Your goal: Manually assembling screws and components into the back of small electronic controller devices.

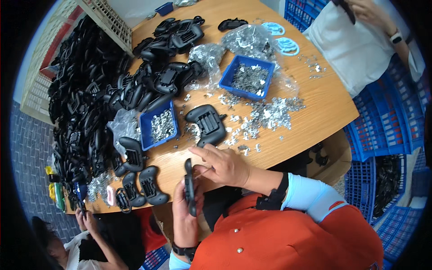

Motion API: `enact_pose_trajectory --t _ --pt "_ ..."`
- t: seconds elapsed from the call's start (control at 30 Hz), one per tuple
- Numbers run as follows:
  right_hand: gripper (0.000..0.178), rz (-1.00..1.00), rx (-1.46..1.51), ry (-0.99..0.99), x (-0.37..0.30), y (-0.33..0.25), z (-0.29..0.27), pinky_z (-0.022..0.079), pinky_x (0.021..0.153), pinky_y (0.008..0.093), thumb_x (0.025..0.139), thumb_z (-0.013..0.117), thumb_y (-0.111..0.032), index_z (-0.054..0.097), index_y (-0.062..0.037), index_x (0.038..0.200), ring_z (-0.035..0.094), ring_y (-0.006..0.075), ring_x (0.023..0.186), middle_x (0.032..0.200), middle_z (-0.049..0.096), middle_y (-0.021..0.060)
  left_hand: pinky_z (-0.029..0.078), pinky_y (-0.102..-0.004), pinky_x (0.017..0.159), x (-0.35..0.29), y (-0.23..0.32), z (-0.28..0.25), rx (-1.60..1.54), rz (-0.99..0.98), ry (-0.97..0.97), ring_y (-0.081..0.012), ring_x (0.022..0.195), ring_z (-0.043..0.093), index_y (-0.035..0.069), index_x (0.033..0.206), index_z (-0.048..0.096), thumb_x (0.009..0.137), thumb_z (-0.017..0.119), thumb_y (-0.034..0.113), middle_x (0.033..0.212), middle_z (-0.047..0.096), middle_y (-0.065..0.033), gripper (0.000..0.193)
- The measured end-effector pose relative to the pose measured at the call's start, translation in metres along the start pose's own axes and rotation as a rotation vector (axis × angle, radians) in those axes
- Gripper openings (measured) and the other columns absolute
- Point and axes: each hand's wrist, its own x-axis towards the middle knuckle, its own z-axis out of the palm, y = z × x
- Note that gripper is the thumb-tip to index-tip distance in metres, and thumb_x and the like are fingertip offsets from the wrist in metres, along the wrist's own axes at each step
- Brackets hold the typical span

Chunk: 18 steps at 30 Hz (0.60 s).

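Note:
Close to the table's near edge, my left hand (181,211) grips a black game controller shell (189,189), seen nearly edge-on. My right hand (227,165) is bent against its right side, index finger stretched out above it and the other fingers curled in. Whatever small thing the curled fingers pinch is too hidden to make out. Just beyond my hands, another controller shell (208,123) lies with its battery slots facing up. Several more shells (153,184) rest to the left of my left hand.
Small metal clips (270,113) are scattered over the wooden table (310,119). Two blue trays (146,138) hold small metal parts. Black shells (85,94) are heaped at the left by a cream crate (38,96). Other people's hands (85,221) work at lower left and upper right.

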Motion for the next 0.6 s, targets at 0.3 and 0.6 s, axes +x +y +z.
enact_pose_trajectory --t 0.3,0.6 --pt "0.012 0.247 -0.29 0.042 -0.014 0.038 -0.072 0.05 0.055 0.0369 0.084 0.063 -0.01 0.059 -0.0051 0.095 0.061 0.0291 0.063 0.081 0.057 0.0108 0.049 -0.0264 0.085 -0.007 0.004 0.005 0.366 0.328 0.106 -0.0139 0.096 0.06 0.0 0.123 0.049 0.086 0.053 0.006 0.11 0.062 -0.0076 0.037" --pt "0.007 0.208 -0.506 -0.152 0.006 0.053 -0.067 0.051 0.063 0.0418 0.08 0.065 -0.008 0.064 -0.0078 0.087 0.063 0.0323 0.072 0.086 0.057 0.0096 0.043 -0.0192 0.066 -0.005 0.006 0.003 0.533 0.218 0.123 -0.0072 0.08 0.052 0.004 0.139 0.037 0.083 0.049 0.0 0.093 0.053 0.0007 0.057"
